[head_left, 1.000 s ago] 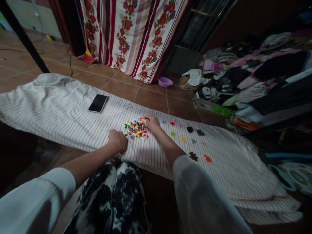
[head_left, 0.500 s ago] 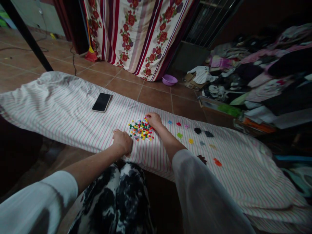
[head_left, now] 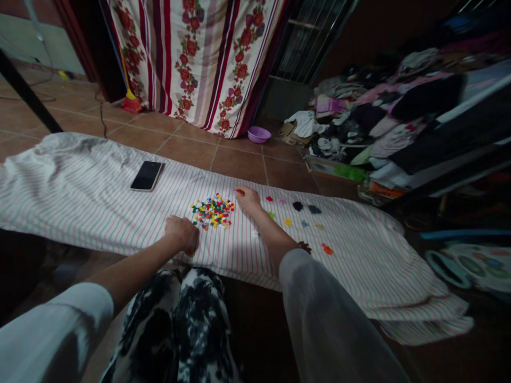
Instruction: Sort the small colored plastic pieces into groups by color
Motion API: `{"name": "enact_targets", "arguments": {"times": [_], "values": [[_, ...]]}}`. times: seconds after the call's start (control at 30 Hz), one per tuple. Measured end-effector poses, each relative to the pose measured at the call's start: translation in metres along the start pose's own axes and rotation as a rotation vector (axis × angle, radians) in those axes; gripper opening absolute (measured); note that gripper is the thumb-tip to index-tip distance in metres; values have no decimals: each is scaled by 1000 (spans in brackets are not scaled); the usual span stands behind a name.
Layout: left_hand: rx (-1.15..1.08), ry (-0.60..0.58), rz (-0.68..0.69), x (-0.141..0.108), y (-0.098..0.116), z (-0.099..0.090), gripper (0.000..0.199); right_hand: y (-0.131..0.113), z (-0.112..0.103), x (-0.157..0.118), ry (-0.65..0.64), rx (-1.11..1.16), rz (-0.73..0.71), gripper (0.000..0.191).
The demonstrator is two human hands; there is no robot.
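A pile of tiny multicoloured pieces [head_left: 213, 213], like small beads or blocks, lies on the striped cloth [head_left: 355, 276]. My left hand [head_left: 181, 233] rests at its left near the cloth's front edge, with fingers curled in. Just right of the pile is my right hand [head_left: 249, 200], thumb and fingertips pinched together. Whatever is in that pinch is too small to make out. Beyond my right forearm, small groups sorted by colour sit apart: red [head_left: 269, 199], black [head_left: 297, 206], yellow [head_left: 288, 222] and orange [head_left: 327, 249]. My forearm partly covers the dark brown group [head_left: 305, 247].
A phone [head_left: 147, 176] lies on the cloth, left of the pile. Past the far edge are a purple basin [head_left: 259, 134], a red broom [head_left: 131, 102] and a floral curtain [head_left: 203, 64]. Heaped clothes [head_left: 371, 106] fill the right background.
My right hand has drawn off the pile's far right edge, leaving a small gap, its fingers pinched. The left hand stays beside the pile. The whole view has shifted rightward.
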State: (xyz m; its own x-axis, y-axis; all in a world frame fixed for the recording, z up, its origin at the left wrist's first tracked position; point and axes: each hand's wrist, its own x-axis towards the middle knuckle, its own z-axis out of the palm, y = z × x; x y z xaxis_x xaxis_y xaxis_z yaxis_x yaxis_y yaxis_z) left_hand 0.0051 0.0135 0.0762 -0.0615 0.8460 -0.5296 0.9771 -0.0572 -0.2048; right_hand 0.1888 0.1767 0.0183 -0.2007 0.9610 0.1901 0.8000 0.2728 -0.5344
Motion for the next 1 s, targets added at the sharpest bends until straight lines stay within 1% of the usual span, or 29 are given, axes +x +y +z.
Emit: {"name": "enact_targets", "arguments": {"times": [0.17,0.3,0.4,0.5,0.6,0.7,0.8,1.0], "values": [[0,15,-2,0,0,1,82,33,-27,-5,105,23,124,28],[-2,36,17,6,-1,8,72,70,-46,-9,225,68,254,23],[-1,43,12,8,-2,10,71,99,-58,-12,297,122,384,20],[9,39,-1,5,-2,8,74,124,-67,-15,321,147,483,20],[12,28,-4,1,-2,3,72,143,-72,-17,319,133,528,19],[20,20,2,0,-1,0,67,156,-72,-17,305,102,560,20],[14,14,18,-1,-1,0,66,163,-71,-15,295,49,566,25],[7,-10,24,-1,0,-2,70,164,-65,-12,225,-5,530,33]]}}
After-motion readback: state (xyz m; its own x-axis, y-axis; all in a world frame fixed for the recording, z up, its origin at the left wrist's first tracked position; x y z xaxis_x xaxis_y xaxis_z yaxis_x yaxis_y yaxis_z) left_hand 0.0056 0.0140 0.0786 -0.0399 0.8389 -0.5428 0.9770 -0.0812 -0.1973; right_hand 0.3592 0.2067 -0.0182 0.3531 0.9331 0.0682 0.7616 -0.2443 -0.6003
